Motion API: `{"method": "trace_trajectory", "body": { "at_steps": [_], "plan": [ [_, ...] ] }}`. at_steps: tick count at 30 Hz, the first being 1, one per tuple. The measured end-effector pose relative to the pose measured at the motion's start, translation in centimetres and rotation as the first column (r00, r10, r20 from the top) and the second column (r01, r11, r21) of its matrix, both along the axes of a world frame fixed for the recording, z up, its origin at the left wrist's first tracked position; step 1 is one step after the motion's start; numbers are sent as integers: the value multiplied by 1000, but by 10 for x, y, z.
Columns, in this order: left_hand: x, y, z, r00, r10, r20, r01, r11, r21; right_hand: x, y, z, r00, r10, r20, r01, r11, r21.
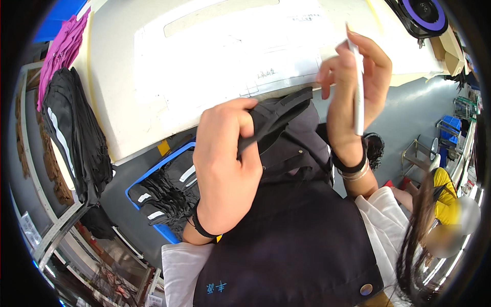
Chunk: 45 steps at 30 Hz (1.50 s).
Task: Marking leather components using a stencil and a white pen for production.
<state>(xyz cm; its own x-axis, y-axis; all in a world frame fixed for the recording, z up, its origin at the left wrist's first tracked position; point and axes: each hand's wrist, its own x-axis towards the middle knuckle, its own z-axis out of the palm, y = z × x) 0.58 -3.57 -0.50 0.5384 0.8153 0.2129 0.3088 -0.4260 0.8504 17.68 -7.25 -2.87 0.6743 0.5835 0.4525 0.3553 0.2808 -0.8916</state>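
Note:
My left hand (226, 165) grips the edge of a piece of black fabric (284, 111), held over my lap at the near edge of a white worktable (126, 126). Raised to the right of the fabric, my right hand (356, 84) holds a slim white pen-like tool (359, 96) upright between thumb and fingers; its thin tip points away from me. Paper sheets with drawn lines and handwriting (230, 65) lie on the table beyond both hands. A dark apron (287, 245) covers my front. How much of the fabric is folded under my left hand is hidden.
Black garment pieces (73, 130) and magenta fabric (63, 50) hang over the table's left end. Below stands a blue crate (132, 195) of black pieces with white strips. A round purple-rimmed device (424, 13) sits at the far right. A person in yellow (445, 188) is at the right.

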Motion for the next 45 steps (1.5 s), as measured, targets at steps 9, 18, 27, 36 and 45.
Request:
{"method": "trace_trajectory", "body": {
  "at_steps": [9, 18, 27, 36, 45],
  "plan": [
    [16, -19, 4, 941, -191, 278, 168, 980, 104, -19, -96, -17, 999, 14, 40, 5, 890, -456],
    [-8, -28, 10, 898, -310, 312, 204, 922, 329, 3, -122, -45, 878, -145, -457, -2, 952, -307],
    [-73, -47, -48, 910, -399, 111, 398, 917, 31, 20, -120, -9, 980, -125, -153, 123, 992, -20],
    [-9, -55, -23, 958, -252, 138, 196, 925, 324, -14, -93, 18, 905, 334, 263, -302, 940, -157],
    [-2, -39, -1, 974, -160, 159, 42, 823, 567, -22, -90, 24, 906, 243, 347, -213, 969, -122]
  ]
}}
